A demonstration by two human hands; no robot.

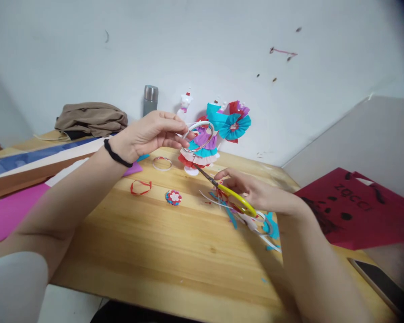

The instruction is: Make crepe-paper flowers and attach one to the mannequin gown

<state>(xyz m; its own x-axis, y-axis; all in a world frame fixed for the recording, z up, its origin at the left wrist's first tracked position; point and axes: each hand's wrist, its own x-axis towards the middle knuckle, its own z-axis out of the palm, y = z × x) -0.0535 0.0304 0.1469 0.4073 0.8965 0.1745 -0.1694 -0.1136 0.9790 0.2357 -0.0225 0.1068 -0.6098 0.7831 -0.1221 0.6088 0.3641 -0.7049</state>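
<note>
My left hand (161,130) pinches a thin white ring (212,130) by its left side, holding it up above the table. Behind that ring stands a small dress form (202,154) in ruffled purple, blue, pink and red paper, with a large blue pleated rosette (234,126). My right hand (242,186) is closed around yellow-handled scissors (237,202), whose blades point up and left. Below the scissors lie white strips and blue and red scraps (230,215). A second ring (162,163), a red ribbon loop (141,187) and a flower-shaped paper piece (173,197) rest on the wood.
Coloured paper sheets (16,211) cover the table's left side, near a folded brown cloth (92,117). A flask (150,101) and a white dress form (186,102) stand by the wall. At the right are a red paper bag (360,211) and a phone (379,280).
</note>
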